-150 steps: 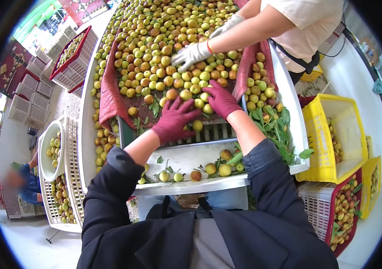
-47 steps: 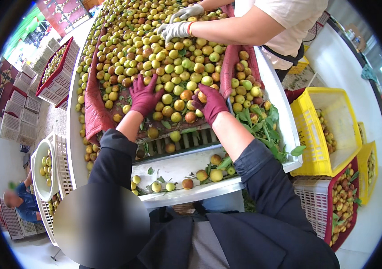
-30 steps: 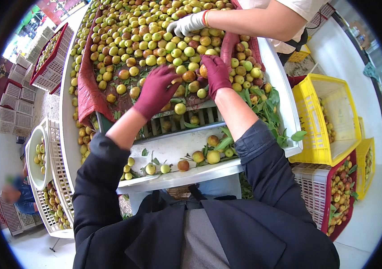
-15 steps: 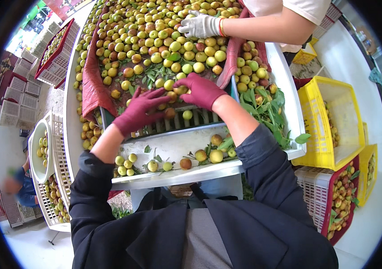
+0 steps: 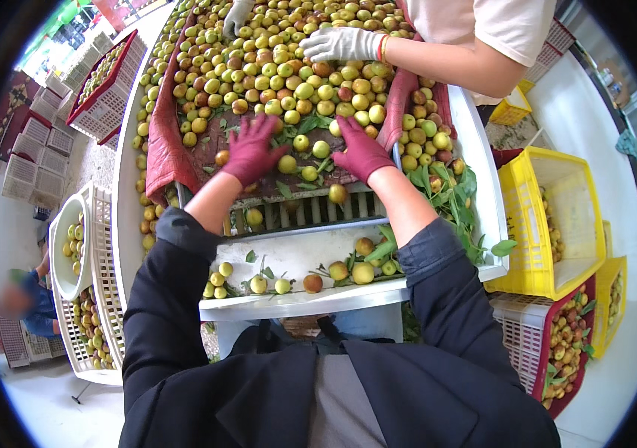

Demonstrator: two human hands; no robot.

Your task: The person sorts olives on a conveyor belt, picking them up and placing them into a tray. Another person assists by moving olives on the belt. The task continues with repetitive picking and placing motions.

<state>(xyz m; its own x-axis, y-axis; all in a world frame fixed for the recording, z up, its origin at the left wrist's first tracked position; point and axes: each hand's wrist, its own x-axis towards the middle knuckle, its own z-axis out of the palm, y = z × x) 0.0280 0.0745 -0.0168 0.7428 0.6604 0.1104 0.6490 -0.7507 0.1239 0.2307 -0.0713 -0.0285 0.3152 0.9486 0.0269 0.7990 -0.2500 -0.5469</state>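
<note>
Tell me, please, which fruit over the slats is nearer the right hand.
The browner fruit, close to the right hand; the yellower one lies farther left, on the left hand's side.

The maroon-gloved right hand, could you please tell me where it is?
In the head view, the right hand is just right of centre, between the left hand and the right-side red padded strip.

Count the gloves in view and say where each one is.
4: the maroon left glove and maroon right glove, at the near end of the fruit; a white glove beyond them; another white glove by the top edge. More may be hidden.
</note>
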